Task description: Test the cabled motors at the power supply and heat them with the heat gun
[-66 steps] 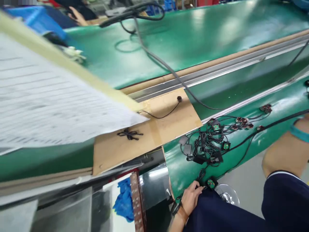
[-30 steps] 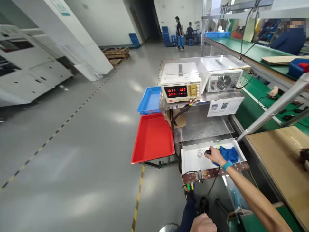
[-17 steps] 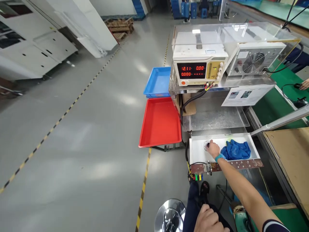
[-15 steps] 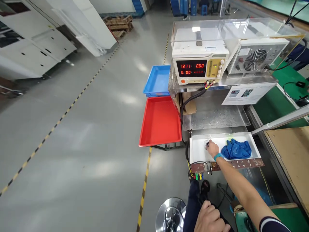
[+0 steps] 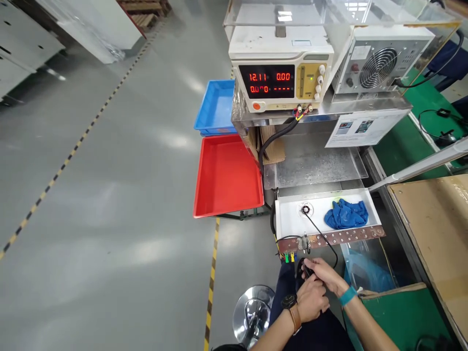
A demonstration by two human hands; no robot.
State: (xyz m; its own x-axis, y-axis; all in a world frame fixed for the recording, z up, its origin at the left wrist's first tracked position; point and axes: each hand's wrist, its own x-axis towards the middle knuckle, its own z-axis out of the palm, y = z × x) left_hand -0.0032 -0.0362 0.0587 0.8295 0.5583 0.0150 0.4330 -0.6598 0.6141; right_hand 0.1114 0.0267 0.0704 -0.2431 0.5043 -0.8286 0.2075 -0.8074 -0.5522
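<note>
1. Far left, a red tray (image 5: 226, 175) juts out from the test stand, with a blue tray (image 5: 215, 105) behind it.
2. Above them the power supply (image 5: 280, 73) glows 12.11 on one readout and 0.00 beside it, so I judge nothing is drawing current yet.
3. The left hand (image 5: 310, 302), a watch on its wrist, sits low over the lap. Its fingers are curled, but I cannot tell what they grip, if anything.
4. The round part (image 5: 305, 210) already lies in the white tray (image 5: 288, 224), set down and apart from both hands. Its black cable (image 5: 321, 236) runs over the drilled copper strip (image 5: 347, 237) and down towards the lap.
5. The right hand (image 5: 325, 275), just beside the left, has its fingers pinched on the near end of the black cable. That end looks unconnected, so placing seems done and hooking up seems left.
6. To the right, a blue cloth (image 5: 345, 214) is bunched in the same tray, and the cardboard-topped desk (image 5: 431, 234) lies beyond.
</note>
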